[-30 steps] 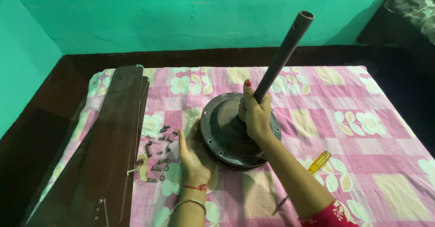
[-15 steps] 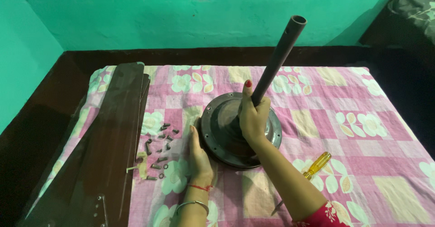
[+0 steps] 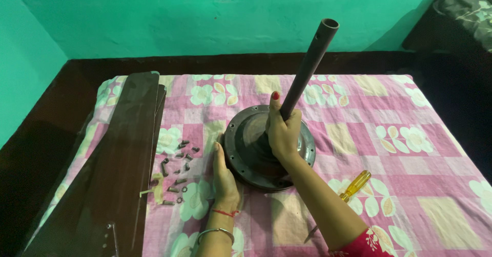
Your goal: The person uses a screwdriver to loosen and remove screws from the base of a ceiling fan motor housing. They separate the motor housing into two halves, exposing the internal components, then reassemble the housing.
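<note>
A dark round fan motor housing (image 3: 246,147) lies on a pink flowered cloth (image 3: 389,154). A long dark metal rod (image 3: 310,65) rises from its middle and leans to the right. My right hand (image 3: 282,131) is wrapped around the rod's lower end, just above the housing. My left hand (image 3: 224,177) rests flat on the cloth, fingers together, touching the housing's left rim. A red thread and a metal bangle circle the left wrist.
Dark brown fan blades (image 3: 118,165) are stacked along the cloth's left side. Several loose screws and bolts (image 3: 178,170) lie between the blades and the housing. A yellow-handled screwdriver (image 3: 353,185) lies to the right of my right forearm. Green walls stand behind.
The rod has swung slightly more upright. My left hand has slid up along the housing's left rim. My right hand keeps its hold on the rod.
</note>
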